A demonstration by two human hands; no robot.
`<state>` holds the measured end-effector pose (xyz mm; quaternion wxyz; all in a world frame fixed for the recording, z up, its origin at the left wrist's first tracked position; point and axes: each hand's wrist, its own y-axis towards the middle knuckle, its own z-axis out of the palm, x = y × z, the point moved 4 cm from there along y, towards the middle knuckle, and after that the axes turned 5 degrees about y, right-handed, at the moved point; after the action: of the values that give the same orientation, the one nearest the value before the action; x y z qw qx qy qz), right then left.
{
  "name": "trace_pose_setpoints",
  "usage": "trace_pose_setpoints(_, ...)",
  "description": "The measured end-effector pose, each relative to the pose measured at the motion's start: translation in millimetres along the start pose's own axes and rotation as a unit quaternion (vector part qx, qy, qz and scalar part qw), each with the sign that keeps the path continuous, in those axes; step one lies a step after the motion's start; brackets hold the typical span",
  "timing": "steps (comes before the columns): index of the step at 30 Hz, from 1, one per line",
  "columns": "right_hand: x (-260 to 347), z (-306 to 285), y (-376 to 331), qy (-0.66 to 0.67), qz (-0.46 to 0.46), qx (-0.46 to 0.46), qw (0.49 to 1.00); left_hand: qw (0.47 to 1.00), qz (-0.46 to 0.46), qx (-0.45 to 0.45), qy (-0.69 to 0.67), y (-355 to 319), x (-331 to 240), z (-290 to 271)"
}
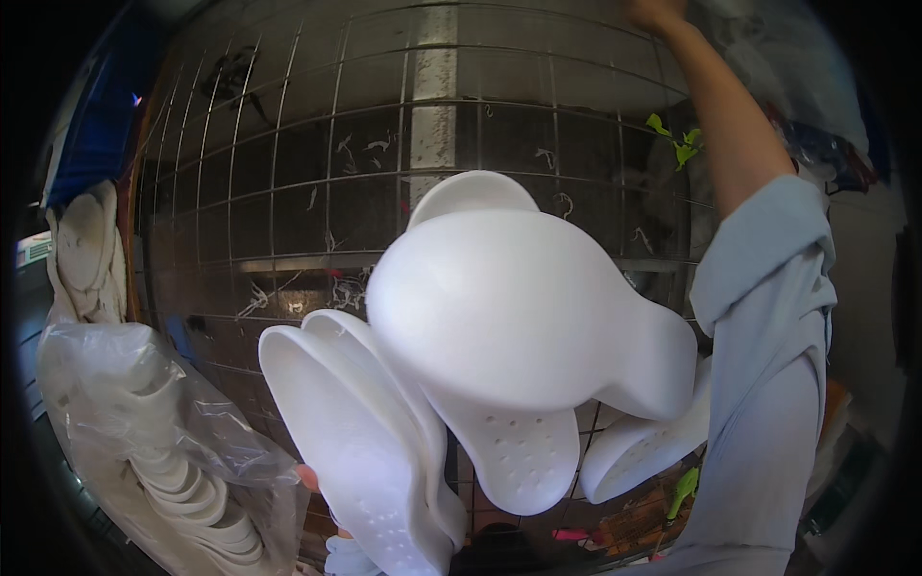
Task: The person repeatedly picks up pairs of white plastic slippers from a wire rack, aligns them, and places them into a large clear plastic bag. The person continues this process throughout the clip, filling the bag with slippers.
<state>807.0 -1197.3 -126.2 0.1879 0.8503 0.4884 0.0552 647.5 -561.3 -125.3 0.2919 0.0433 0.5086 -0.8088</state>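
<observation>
My left hand [306, 477] is mostly hidden at the lower left; a fingertip shows at the edge of nested white moulded pieces [351, 422], which it grips from behind. These are smooth, long and insole-like, with raised rims and small holes at one end. A larger-looking rounded white piece [499, 302] lies bottom up in the middle, over a perforated piece [523, 456]. Another rim [475, 192] shows behind it, and one more perforated piece [639, 451] is at the right. My right arm stretches far forward; the right hand [656, 12] is cut by the top edge, its fingers unseen.
A wire grid [279, 144] with white shreds and bright green scraps [684, 144] spans the work area. At the left stands a clear plastic bag [125, 384] with several stacked white pieces. Blue material [106, 115] hangs at the far left; clear plastic [797, 58] is at the upper right.
</observation>
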Motion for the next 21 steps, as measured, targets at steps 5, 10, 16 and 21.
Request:
trace_pose_setpoints(5, 32, -93, -45, 0.246, -0.004, -0.084, 0.966, 1.000, 0.008, 0.008, -0.020, -10, -17, 5)
trace_pose_setpoints(10, 126, -263, -182, 0.458, -0.111, -0.134, 0.872, 0.984, 0.081, 0.110, 0.111, -44, -54, -11)
trace_pose_setpoints(16, 291, -405, -391, 0.574, -0.509, 0.044, 0.640, 0.969, 0.025, 0.219, 0.114, -89, -72, -36)
trace_pose_setpoints(21, 348, -371, -442, 0.750, 0.142, 0.455, 0.459, 0.960, 0.083, 0.267, -0.012, -163, -69, -64)
